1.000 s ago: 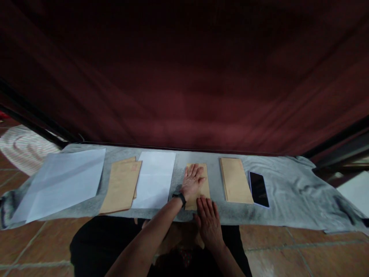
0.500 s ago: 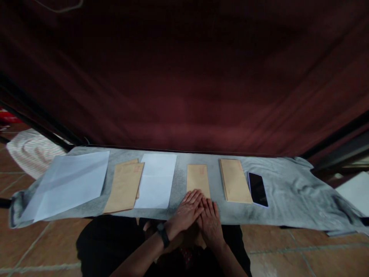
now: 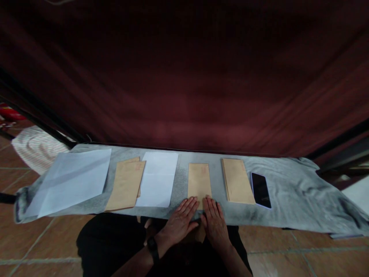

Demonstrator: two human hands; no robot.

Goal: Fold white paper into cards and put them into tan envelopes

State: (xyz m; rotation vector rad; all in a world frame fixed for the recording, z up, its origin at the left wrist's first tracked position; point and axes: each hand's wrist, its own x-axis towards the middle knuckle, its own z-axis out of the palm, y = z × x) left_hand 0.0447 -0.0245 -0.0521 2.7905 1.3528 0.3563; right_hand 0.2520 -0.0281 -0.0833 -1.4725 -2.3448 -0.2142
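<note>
A brown paper envelope point(image 3: 198, 179) lies flat in front of me, with a faint red print near its top right corner. My left hand point(image 3: 181, 217) rests flat at its lower left edge, fingers stretched out and a dark watch on the wrist. On the lower right edge lies my right hand point(image 3: 214, 221), its fingers also extended. The two hands are a little apart, and the envelope's lower end shows between the fingertips. Neither hand grips anything.
Left of the envelope are a white sheet point(image 3: 158, 179), several overlapping brown envelopes point(image 3: 125, 184) and more large white sheets point(image 3: 75, 179). To the right lie a stack of envelopes point(image 3: 238, 181) and a phone point(image 3: 261, 190). All rest on a grey cloth point(image 3: 300, 192) before a dark red curtain point(image 3: 184, 96).
My hands, pressed together over the envelope's lower part before, have moved apart, left and right, and slightly toward me. More of the envelope shows. The view has shifted slightly.
</note>
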